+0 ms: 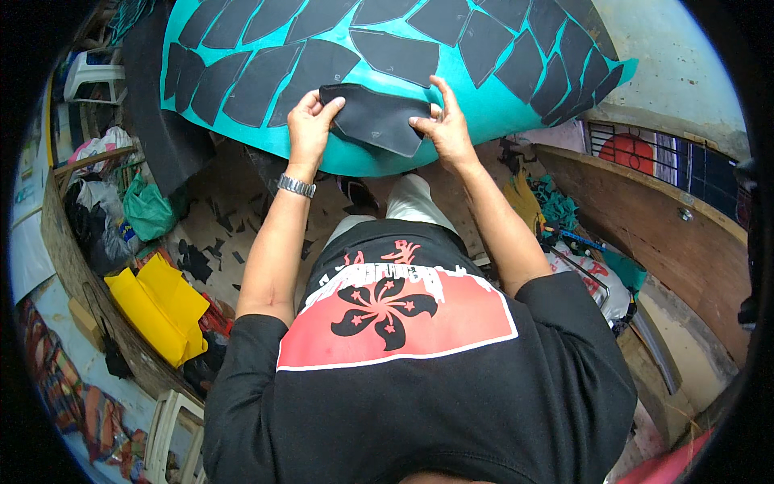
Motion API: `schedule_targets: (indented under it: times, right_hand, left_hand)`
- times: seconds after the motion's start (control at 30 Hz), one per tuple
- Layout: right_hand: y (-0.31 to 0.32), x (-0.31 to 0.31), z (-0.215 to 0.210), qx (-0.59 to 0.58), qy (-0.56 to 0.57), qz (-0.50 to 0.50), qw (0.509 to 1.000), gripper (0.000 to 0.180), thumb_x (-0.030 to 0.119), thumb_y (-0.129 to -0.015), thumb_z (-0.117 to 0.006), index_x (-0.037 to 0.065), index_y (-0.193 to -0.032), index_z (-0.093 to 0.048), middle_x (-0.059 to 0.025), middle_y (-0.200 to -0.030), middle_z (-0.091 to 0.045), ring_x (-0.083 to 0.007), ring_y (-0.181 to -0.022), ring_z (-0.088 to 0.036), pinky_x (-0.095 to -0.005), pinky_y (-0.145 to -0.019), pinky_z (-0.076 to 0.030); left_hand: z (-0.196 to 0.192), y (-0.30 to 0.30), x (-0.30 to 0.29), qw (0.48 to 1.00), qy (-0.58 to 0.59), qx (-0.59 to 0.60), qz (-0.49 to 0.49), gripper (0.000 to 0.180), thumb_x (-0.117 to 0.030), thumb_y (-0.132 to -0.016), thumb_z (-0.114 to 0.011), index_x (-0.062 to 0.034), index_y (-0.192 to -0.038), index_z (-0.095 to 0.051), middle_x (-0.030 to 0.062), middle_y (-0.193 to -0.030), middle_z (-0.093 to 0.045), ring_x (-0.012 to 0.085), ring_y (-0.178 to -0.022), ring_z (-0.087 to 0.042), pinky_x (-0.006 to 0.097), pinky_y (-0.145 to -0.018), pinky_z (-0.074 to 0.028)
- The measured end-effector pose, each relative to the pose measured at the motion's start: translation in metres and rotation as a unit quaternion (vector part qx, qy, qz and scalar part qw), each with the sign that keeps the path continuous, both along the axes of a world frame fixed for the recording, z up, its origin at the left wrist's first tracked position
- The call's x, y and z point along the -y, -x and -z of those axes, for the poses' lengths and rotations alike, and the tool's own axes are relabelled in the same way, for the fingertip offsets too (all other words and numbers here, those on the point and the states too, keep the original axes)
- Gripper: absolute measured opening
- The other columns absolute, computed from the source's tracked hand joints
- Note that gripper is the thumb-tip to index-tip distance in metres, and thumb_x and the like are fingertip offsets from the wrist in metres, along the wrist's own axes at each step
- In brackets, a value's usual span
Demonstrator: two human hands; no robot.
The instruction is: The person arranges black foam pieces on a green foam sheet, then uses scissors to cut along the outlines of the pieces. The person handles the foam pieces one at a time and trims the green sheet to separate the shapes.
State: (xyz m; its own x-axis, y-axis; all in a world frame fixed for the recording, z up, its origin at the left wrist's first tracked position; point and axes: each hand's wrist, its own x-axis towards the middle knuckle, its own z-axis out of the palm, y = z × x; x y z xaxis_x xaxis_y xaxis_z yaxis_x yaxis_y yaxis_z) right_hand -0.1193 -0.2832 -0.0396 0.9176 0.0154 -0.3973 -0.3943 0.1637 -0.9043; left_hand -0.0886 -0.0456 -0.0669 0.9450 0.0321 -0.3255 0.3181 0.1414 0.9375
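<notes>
Mostly, black pieces (486,48) cover teal sheet (484,113); scraps (193,262) litter floor (234,176).

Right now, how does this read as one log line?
left hand: holds thin black angular panel, left end | right hand: holds right end | nearby: teal sheet bearing black angular pieces

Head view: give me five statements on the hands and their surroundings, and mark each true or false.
1. The left hand and right hand hold one black piece. True.
2. The metal wristband is on the right wrist. False: left wrist.
3. The large sheet bearing other black pieces is turquoise. True.
4. The green bag is in the picture's right half. False: left half.
5. A yellow sheet lies in the picture's left half. True.
</notes>
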Motion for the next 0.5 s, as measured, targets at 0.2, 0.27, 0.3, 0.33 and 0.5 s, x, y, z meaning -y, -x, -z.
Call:
schedule_targets:
  times: [0.2, 0.27, 0.3, 0.33, 0.5]
  right_hand:
    - [-0.025, 0.003, -0.006, 0.099, 0.117, -0.051, 0.987, 0.107, -0.013, -0.071, -0.072, 0.021, -0.159, -0.021, -0.0183, -0.132, -0.052, -0.0118, -0.075, -0.057, -0.0276, -0.073, -0.053]
    - [-0.034, 0.004, -0.01, 0.1, 0.175, -0.081, 0.976, 0.11, -0.013, -0.07, -0.074, 0.023, -0.159, -0.021, -0.0176, -0.134, -0.05, -0.0102, -0.075, -0.055, -0.0272, -0.073, -0.053]
    - [-0.039, 0.006, -0.013, 0.1, 0.203, -0.097, 0.969, 0.111, -0.013, -0.07, -0.074, 0.025, -0.159, -0.021, -0.0173, -0.136, -0.048, -0.0095, -0.075, -0.053, -0.0271, -0.074, -0.054]
    - [-0.046, 0.007, -0.014, 0.096, 0.207, -0.112, 0.967, 0.111, -0.012, -0.069, -0.075, 0.027, -0.159, -0.022, -0.0154, -0.129, -0.053, -0.0087, -0.081, -0.053, -0.0267, -0.078, -0.053]
    - [-0.077, 0.003, -0.01, 0.144, 0.196, -0.174, 0.954, 0.109, -0.01, -0.07, -0.078, 0.026, -0.158, -0.025, -0.0099, -0.108, -0.059, -0.0096, -0.085, -0.055, -0.0252, -0.08, -0.052]
  left_hand:
    - [-0.008, 0.006, -0.005, 0.999, 0.038, -0.008, -0.035, 0.018, -0.008, -0.091, -0.073, -0.0038, -0.107, -0.066, 0.0011, -0.095, -0.073, 0.0048, -0.077, -0.065, 0.02, -0.064, -0.049]
    - [-0.009, 0.017, -0.006, 0.996, 0.051, -0.022, -0.067, 0.019, -0.008, -0.091, -0.072, -0.004, -0.109, -0.065, 0.0019, -0.097, -0.072, 0.0063, -0.079, -0.066, 0.02, -0.066, -0.051]
    - [-0.01, 0.024, -0.007, 0.994, 0.052, -0.048, -0.088, 0.02, -0.009, -0.091, -0.072, -0.004, -0.11, -0.065, 0.0023, -0.098, -0.072, 0.0071, -0.08, -0.067, 0.021, -0.067, -0.052]
    - [-0.01, 0.034, -0.006, 0.991, 0.087, -0.042, -0.091, 0.022, -0.009, -0.092, -0.072, -0.0046, -0.112, -0.063, 0.0038, -0.103, -0.072, 0.0093, -0.083, -0.068, 0.022, -0.069, -0.053]
    - [-0.009, 0.072, -0.01, 0.987, 0.061, -0.123, -0.088, 0.023, -0.013, -0.093, -0.071, 0.0015, -0.109, -0.063, 0.0073, -0.097, -0.071, 0.0132, -0.08, -0.069, 0.024, -0.065, -0.059]
